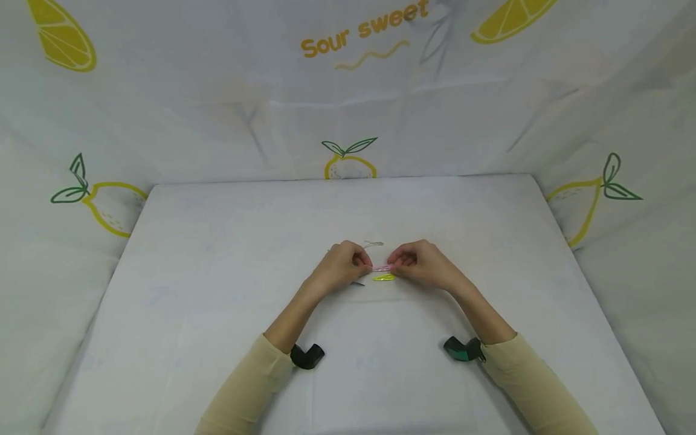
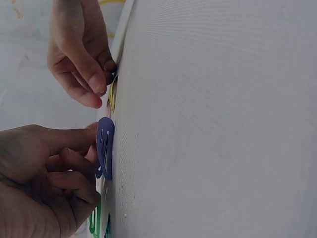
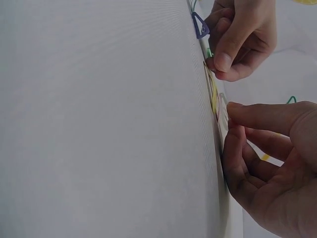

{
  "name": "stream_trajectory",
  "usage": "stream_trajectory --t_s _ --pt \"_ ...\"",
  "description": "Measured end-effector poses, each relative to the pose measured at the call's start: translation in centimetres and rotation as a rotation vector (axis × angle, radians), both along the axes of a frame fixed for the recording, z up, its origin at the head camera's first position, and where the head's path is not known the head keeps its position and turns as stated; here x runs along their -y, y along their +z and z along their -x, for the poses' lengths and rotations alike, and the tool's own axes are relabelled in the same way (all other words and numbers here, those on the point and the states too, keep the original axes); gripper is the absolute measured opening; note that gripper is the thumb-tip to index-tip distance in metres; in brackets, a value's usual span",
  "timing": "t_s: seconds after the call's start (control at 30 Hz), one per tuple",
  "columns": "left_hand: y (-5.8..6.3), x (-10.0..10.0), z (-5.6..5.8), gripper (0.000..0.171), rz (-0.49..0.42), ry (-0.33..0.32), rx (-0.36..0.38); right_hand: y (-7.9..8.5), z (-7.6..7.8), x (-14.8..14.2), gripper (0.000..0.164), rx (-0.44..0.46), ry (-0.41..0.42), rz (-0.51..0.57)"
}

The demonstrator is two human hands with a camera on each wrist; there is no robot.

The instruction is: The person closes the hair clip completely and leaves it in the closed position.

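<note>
A pink hair snap clip (image 1: 382, 268) lies between the two hands over the white table. My left hand (image 1: 342, 266) pinches its left end with thumb and forefinger. At its right end, the fingertips of my right hand (image 1: 424, 264) pinch it as well. Just in front of it is a yellow hair clip (image 1: 383, 278), close under the right fingertips. The left wrist view shows a purple hair clip (image 2: 105, 144) beside the left hand, along with a green clip (image 2: 95, 215) and a teal clip (image 2: 107, 225), partly hidden. Behind the hands sits a pale clip (image 1: 373, 244).
The white-covered table (image 1: 217, 241) meets a white cloth backdrop (image 1: 217, 121) printed with lemons at its back and sides. Dark wrist-worn devices, one at the left wrist (image 1: 307, 356) and one at the right wrist (image 1: 462, 349), jut inward above the table.
</note>
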State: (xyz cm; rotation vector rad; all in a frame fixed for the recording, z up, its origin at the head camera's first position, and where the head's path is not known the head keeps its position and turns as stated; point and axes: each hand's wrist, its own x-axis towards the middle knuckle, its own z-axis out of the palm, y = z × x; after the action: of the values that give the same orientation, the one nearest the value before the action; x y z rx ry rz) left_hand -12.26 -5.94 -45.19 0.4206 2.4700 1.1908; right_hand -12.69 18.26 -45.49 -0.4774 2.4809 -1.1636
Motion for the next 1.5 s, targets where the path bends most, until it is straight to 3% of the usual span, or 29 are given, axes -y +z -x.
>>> stream_trajectory --t_s 0.67,1.23,1.5 --pt "0.2 0.5 0.6 0.007 0.01 0.008 -0.035 0.1 1.1 0.2 0.015 -0.046 -0.009 0.019" --pt "0.5 0.8 1.6 0.005 0.017 0.065 -0.083 0.1 2.1 0.8 0.016 -0.062 -0.047 -0.003" --pt "0.5 0.7 2.1 0.017 0.038 0.097 -0.083 0.0 2.7 1.3 0.016 -0.105 -0.059 0.007"
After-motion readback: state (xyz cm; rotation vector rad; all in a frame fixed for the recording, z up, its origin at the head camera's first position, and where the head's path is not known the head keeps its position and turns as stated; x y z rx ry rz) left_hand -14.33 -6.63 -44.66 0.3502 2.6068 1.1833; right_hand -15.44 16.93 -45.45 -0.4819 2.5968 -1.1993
